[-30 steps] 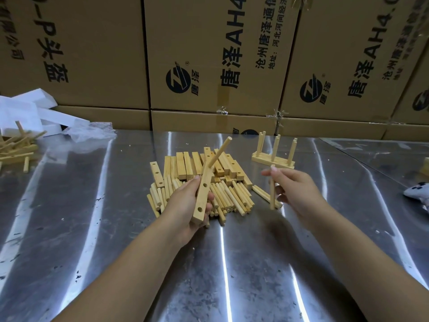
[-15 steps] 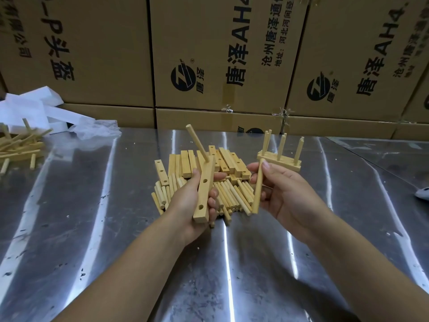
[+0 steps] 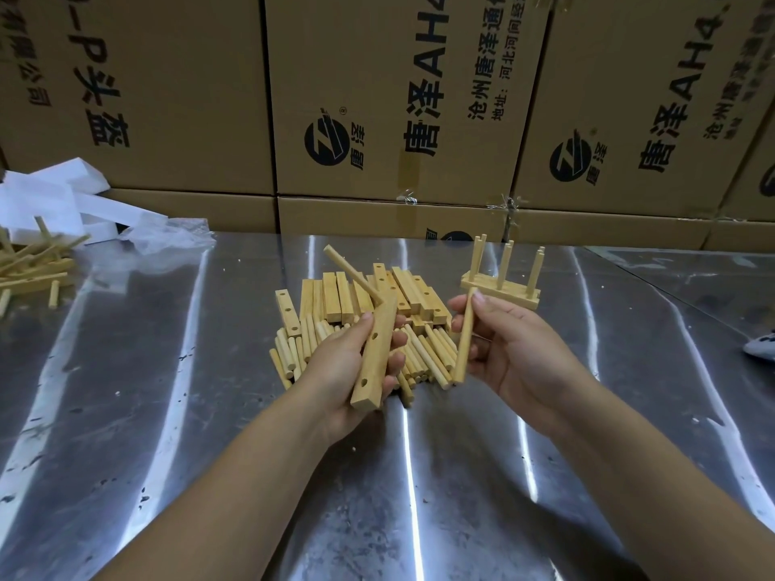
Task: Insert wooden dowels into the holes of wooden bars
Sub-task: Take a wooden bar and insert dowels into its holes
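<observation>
Both hands are raised over a shiny metal table [image 3: 167,413]. The left hand [image 3: 341,371] grips a wooden bar [image 3: 375,354] nearly upright, thumb on one edge and fingers curled round the other. 1 seated dowel [image 3: 350,272] sticks out of the bar's top hole and slants up to the left. 2 holes below it are open and face the camera. The right hand [image 3: 520,354] pinches a loose dowel [image 3: 464,333] between thumb and fingertips, nearly upright, just beside the bar but not touching it.

Behind the hands lies a pile of spare bars [image 3: 335,293], with spare dowels [image 3: 427,358] heaped in front. To its right stands a finished bar [image 3: 499,289] with 3 dowels pointing up. Cardboard boxes [image 3: 167,98] line the back.

The loose dowel runs almost parallel to the bar, so it probably has to be turned before its tip can meet a hole. If it goes in at a slant, it could jam or scrape the rim. A hard push against a 1-handed grip might make the bar twist or slip. A dropped dowel would be lost among the spares below.
</observation>
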